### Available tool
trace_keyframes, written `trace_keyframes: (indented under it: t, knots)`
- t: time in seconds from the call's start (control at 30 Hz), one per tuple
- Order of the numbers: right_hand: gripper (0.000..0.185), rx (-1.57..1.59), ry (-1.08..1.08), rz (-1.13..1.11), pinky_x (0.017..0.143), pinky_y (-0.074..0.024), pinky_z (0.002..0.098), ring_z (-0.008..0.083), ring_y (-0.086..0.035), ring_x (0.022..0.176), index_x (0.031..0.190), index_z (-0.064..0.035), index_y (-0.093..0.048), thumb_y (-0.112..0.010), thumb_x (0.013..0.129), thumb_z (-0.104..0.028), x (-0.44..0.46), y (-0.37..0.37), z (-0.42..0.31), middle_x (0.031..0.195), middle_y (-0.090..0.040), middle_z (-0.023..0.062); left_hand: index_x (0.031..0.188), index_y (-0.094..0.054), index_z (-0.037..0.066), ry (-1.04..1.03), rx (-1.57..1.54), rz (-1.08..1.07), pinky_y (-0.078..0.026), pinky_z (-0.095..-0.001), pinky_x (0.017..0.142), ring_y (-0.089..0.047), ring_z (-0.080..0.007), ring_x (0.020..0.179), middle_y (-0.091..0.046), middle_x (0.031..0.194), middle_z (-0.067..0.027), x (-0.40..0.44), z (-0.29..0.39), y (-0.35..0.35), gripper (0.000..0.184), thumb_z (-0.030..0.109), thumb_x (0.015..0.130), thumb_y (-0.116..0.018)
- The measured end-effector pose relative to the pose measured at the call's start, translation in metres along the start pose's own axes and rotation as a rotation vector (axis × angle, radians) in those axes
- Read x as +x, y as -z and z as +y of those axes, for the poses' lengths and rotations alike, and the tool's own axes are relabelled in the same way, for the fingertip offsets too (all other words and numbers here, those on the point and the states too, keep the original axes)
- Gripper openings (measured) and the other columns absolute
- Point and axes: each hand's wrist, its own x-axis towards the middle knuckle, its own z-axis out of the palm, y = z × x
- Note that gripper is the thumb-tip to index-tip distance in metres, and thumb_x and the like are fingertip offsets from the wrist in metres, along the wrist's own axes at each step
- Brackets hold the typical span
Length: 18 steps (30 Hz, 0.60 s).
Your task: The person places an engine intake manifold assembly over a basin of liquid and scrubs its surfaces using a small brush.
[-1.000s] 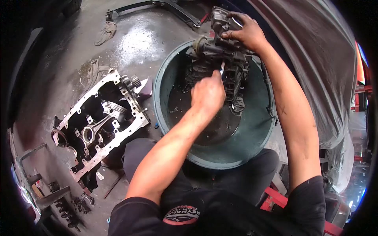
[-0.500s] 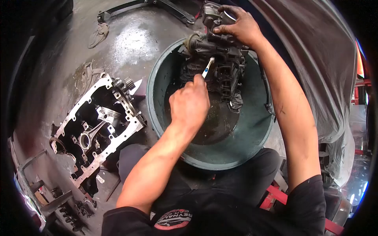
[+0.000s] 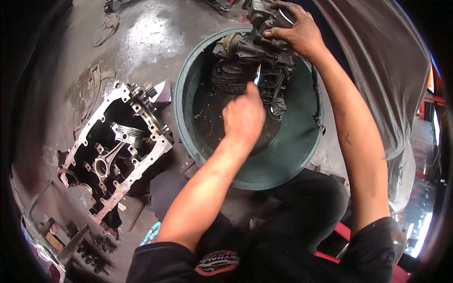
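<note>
My left hand (image 3: 244, 113) is closed around the handle of a slim silver wrench (image 3: 258, 74), whose far end meets a dark, greasy mechanical assembly (image 3: 271, 61). The exact contact point is hard to make out. Gripping the assembly's upper end is my right hand (image 3: 302, 33), thumb on the near side and fingers around a round metal-rimmed opening. The assembly leans over the far side of a large green tub (image 3: 295, 155), with its lower part inside. Dark liquid and small debris lie in the tub's bottom.
Left of the tub, an engine block (image 3: 120, 186) holds a piston with its connecting rod (image 3: 127, 137). Rags (image 3: 96, 89) lie on the wet floor. Dark metal parts (image 3: 92, 254) are at lower left. A grey cover (image 3: 377, 70) hangs at right.
My left hand and the wrench handle swung down-left, then back up-right, against the assembly. My right hand has kept its hold. The camera view has shifted slightly.
</note>
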Motion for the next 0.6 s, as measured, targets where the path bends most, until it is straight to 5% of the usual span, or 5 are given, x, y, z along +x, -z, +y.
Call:
trace_keyframes:
  t: [0.13,0.23,0.3,0.43,0.6]
  knots:
    - [0.077,0.009,0.03,0.025,0.106,-0.0399,0.042,0.0313,-0.047,0.122,0.125,-0.0098,-0.061,-0.089,0.057,-0.033,0.004,-0.001,0.005,0.129,-0.055,0.0133,0.094,-0.05,0.003,0.021,0.232,-0.264,-0.056,-0.0426,0.059,-0.069,-0.0337,0.064,-0.066,0.068,-0.0184,-0.046,-0.003,0.046,0.009,0.01,0.091,-0.054]
    - [0.076,0.058,0.006,0.01,0.108,-0.0382,0.0412,0.0301,-0.046,0.124,0.125,-0.0084,-0.061,-0.088,0.059,-0.033,0.001,0.005,-0.003,0.131,-0.054,0.0127,0.094,-0.056,0.002,-0.174,0.485,-0.157,-0.057,-0.0377,0.057,-0.068,-0.0232,0.065,-0.063,0.07,-0.0092,-0.054,-0.015,0.057,0.011,0.006,0.084,-0.055]
    - [0.076,-0.154,0.423,0.393,0.109,-0.0379,0.041,0.0301,-0.045,0.125,0.126,-0.0078,-0.061,-0.088,0.059,-0.033,0.016,-0.05,0.063,0.132,-0.054,0.0132,0.122,-0.053,-0.004,-0.203,0.527,-0.219,-0.056,-0.037,0.06,-0.067,-0.0228,0.065,-0.062,0.071,-0.0104,-0.057,-0.008,0.072,0.043,0.005,0.08,-0.056]
    - [0.074,0.085,0.009,0.023,0.108,-0.0379,0.0417,0.0305,-0.044,0.124,0.126,-0.0074,-0.061,-0.088,0.062,-0.032,-0.005,0.009,-0.001,0.133,-0.052,0.0151,0.153,-0.022,0.003,-0.258,0.577,-0.378,-0.056,-0.0365,0.056,-0.066,-0.0226,0.06,-0.061,0.067,-0.0106,-0.053,0.012,0.079,0.082,0.007,0.079,-0.058]
    - [0.075,0.093,-0.001,0.01,0.106,-0.0398,0.0416,0.0292,-0.046,0.122,0.128,-0.0066,-0.06,-0.087,0.064,-0.032,-0.011,0.011,-0.002,0.129,-0.053,0.0146,0.154,-0.02,0.008,-0.41,0.686,-0.197,-0.052,-0.0374,0.046,-0.063,-0.0231,0.05,-0.062,0.065,-0.0113,0.013,0.012,0.022,0.081,0.006,0.081,-0.054]
